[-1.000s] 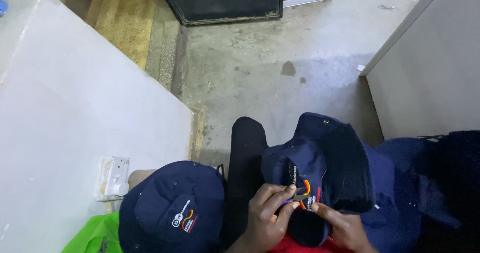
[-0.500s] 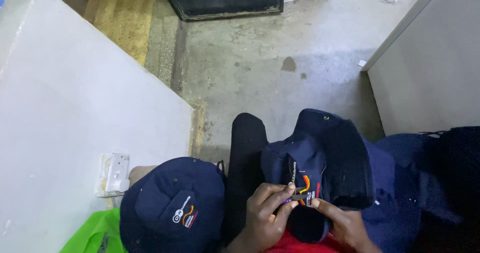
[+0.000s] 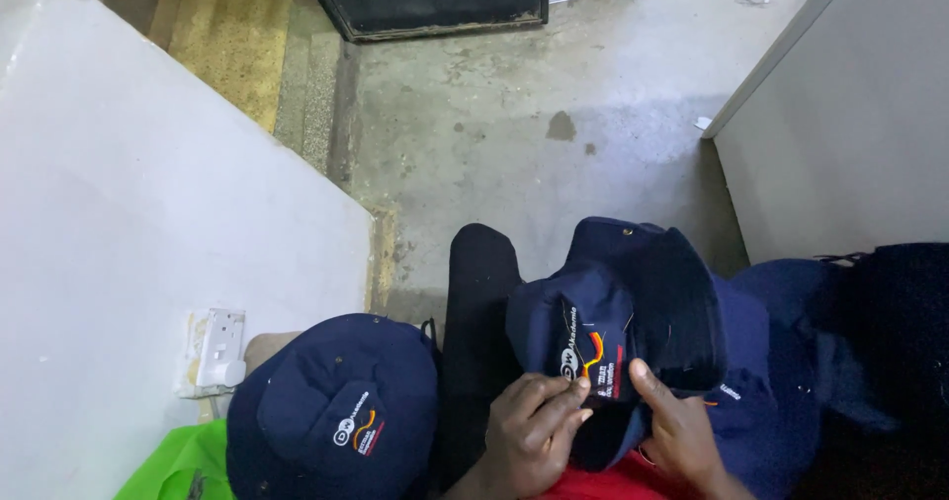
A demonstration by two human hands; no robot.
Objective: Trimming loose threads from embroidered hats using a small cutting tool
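While steadied on the lap, navy cap [image 3: 613, 332] is pinched at its embroidered patch by left hand [image 3: 534, 431] & right hand [image 3: 677, 431], prob. for close inspection; 2nd cap [image 3: 336, 411] is kept just beside.

At the bottom centre of the frame, 2 bare hands show, the left hand [image 3: 534, 436] and the right hand [image 3: 682, 436]. No sleeves, rings or watch appear on them. Beneath the wrists lies a strip of red clothing [image 3: 603, 485]; a dark trouser leg [image 3: 481, 312] runs up mid-frame.
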